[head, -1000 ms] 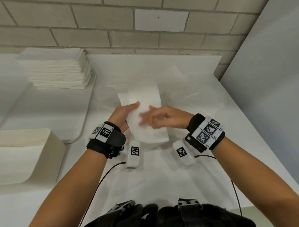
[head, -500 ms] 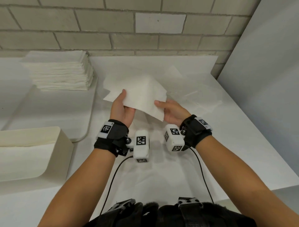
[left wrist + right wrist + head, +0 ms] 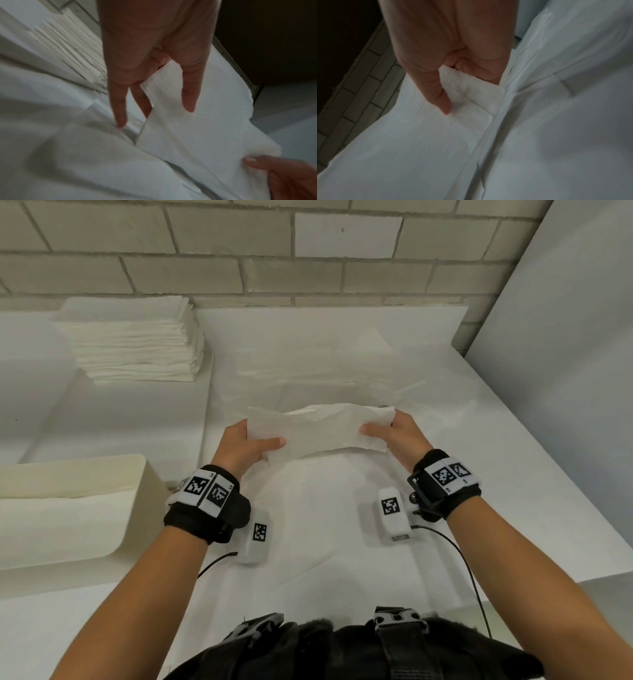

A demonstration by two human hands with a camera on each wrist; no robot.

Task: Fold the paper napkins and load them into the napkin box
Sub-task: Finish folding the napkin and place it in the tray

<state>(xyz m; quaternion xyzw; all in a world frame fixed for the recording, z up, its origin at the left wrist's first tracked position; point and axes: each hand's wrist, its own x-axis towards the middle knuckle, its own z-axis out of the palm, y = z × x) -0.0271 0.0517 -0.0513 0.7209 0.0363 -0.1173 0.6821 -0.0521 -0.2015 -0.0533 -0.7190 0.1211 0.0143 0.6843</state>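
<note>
A white paper napkin, folded into a long strip, hangs stretched between my two hands above the table. My left hand pinches its left end, thumb on the near face and fingers behind. My right hand pinches the right end the same way. The left wrist view shows my left thumb lying on the napkin, and the right hand's fingertips gripping its far end. In the right wrist view my right thumb presses on the layered corner of the napkin. The cream napkin box stands at the near left, open at the top.
A tall stack of unfolded white napkins sits on a white tray at the back left. Flat white sheets cover the table ahead of my hands. A brick wall runs behind, and a grey panel stands at the right.
The napkin lay flat on the table under my hands, then I lifted it. It now hangs folded into a narrow strip, and my hands have drawn apart to its two ends.
</note>
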